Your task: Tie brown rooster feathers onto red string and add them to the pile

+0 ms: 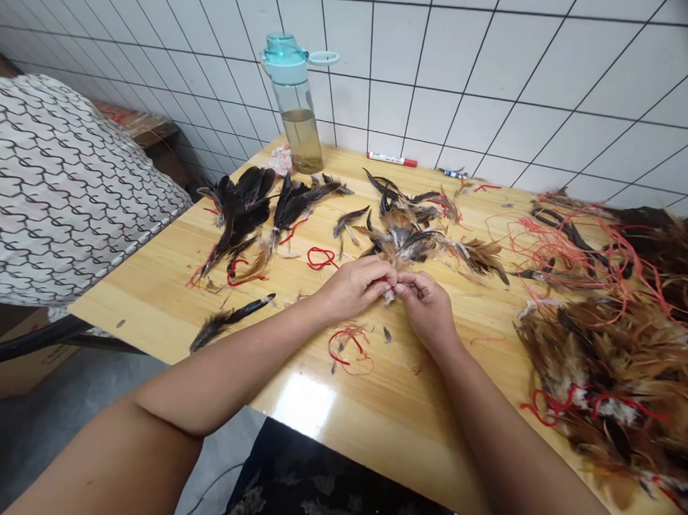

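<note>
My left hand [361,288] and my right hand [427,303] meet above the middle of the wooden table [244,368]. Both are closed in a pinch on the pale, fluffy base of a feather bundle [401,244], and a bit of red string shows between the fingertips. Its brown and dark feathers fan out beyond my fingers toward the wall. A loop of red cord [321,258] lies just left of my left hand. Nearer to me, below the hands, rest a second red cord [338,349] and some thin red threads.
Dark feather bundles [242,208] lie at the left, with a loose feather [229,322] nearer me. A water bottle [299,123] and a red marker [392,159] are by the tiled wall. Tangled red string [589,245] and a large brown feather pile [622,368] cover the right side.
</note>
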`<state>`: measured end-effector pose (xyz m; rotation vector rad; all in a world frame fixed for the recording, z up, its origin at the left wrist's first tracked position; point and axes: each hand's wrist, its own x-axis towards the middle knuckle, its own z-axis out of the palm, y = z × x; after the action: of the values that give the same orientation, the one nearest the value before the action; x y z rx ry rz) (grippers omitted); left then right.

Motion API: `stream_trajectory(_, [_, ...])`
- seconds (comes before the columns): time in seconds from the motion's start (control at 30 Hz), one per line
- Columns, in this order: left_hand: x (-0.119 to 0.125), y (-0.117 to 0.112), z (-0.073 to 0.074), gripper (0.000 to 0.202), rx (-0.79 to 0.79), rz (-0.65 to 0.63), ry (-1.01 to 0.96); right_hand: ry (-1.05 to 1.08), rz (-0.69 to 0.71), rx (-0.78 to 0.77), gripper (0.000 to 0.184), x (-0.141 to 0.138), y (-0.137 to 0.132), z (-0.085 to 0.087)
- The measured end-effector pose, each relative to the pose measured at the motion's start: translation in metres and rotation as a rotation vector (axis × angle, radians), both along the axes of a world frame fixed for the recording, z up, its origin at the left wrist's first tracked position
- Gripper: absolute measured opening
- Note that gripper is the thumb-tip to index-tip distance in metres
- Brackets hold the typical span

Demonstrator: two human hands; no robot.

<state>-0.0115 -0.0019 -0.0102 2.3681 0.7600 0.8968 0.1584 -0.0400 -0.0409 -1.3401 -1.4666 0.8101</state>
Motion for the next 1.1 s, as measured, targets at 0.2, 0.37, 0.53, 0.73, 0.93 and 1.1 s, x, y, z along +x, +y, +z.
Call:
stream_trajectory(0.2, [-0.001, 0.002, -0.003, 0.012, 0.020, -0.002, 0.027, -0.063, 0.018, 0.011, 0.007, 0.000, 0.000, 0.001])
stream_trajectory(0.37, [-0.001, 0.002, -0.002, 0.007, 0.007, 0.011, 0.035, -0.116, 0.004, 0.006, 0.003, -0.001, -0.001, 0.002])
stream_trajectory(0.53, [-0.001, 0.000, 0.001, 0.006, -0.045, 0.027, 0.037, -0.176, 0.003, 0.036, 0.006, -0.002, -0.002, 0.004])
stream_trajectory(0.73, [-0.002, 0.000, 0.004, 0.009, -0.176, 0.095, 0.005, -0.182, -0.003, -0.006, 0.006, -0.001, -0.001, 0.003])
stream_trajectory(0.93, [-0.010, 0.007, 0.004, 0.010, -0.167, 0.157, 0.102, -0.239, -0.026, -0.030, 0.007, 0.000, 0.000, 0.003])
stream_trajectory(1.1, [-0.015, 0.011, 0.007, 0.007, -0.201, 0.201, 0.158, -0.334, -0.030, -0.040, 0.007, -0.001, -0.002, 0.008])
